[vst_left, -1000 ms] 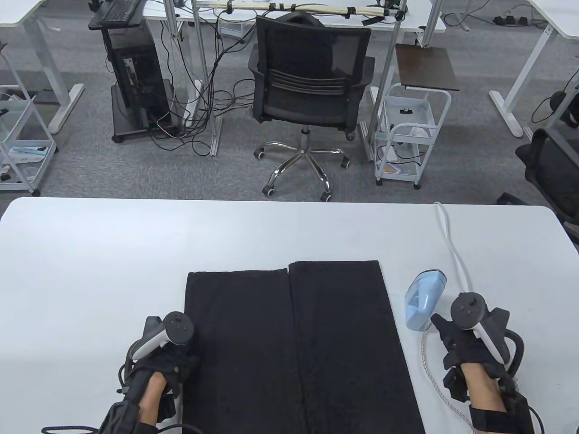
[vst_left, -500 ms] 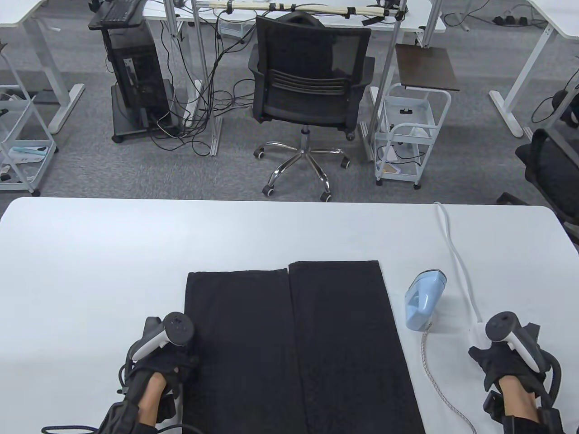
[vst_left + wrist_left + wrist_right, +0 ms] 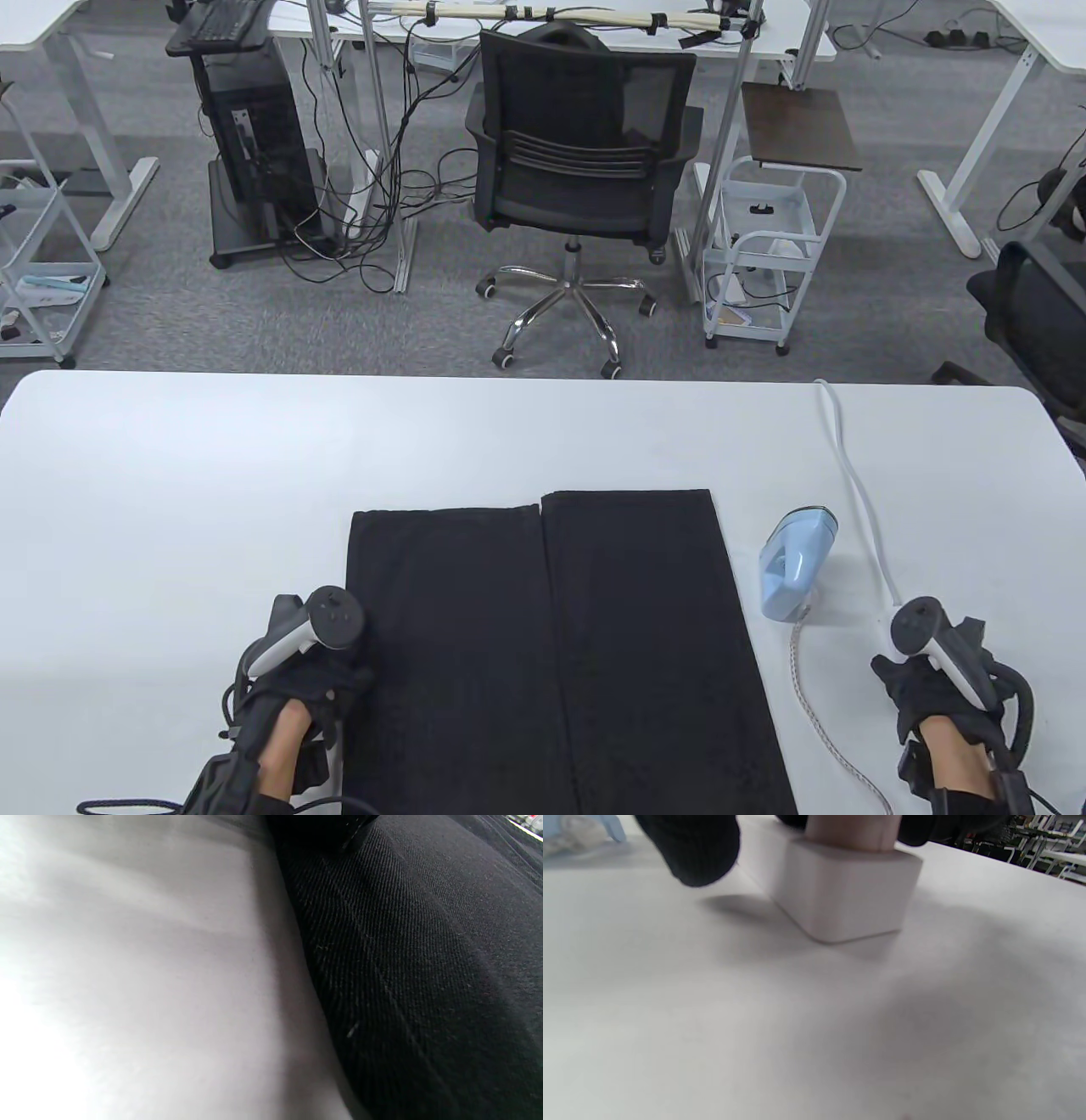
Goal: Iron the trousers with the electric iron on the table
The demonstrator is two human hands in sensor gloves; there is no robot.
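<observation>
Black trousers (image 3: pixel 551 645) lie flat on the white table (image 3: pixel 170 509), legs side by side. A light blue electric iron (image 3: pixel 796 564) stands on its heel to their right; nothing touches it. My left hand (image 3: pixel 327 679) rests on the trousers' left edge; the left wrist view shows the dark fabric (image 3: pixel 424 963) close up. My right hand (image 3: pixel 904 675) is right of the iron, over a white socket block (image 3: pixel 840 891). One fingertip (image 3: pixel 848 832) presses on the block's top, and the gloved thumb (image 3: pixel 691 849) hangs apart from it. The iron's corner shows in the right wrist view (image 3: pixel 568 825).
A white cable (image 3: pixel 857 484) runs from the table's far edge to the block under my right hand. The iron's braided cord (image 3: pixel 814 713) trails toward the near edge. Beyond the table stand an office chair (image 3: pixel 585 153) and a white trolley (image 3: pixel 768 246).
My right hand left the iron's base, moved right and toward the near edge, then settled slightly left on the socket block. The left hand, trousers and iron have not moved.
</observation>
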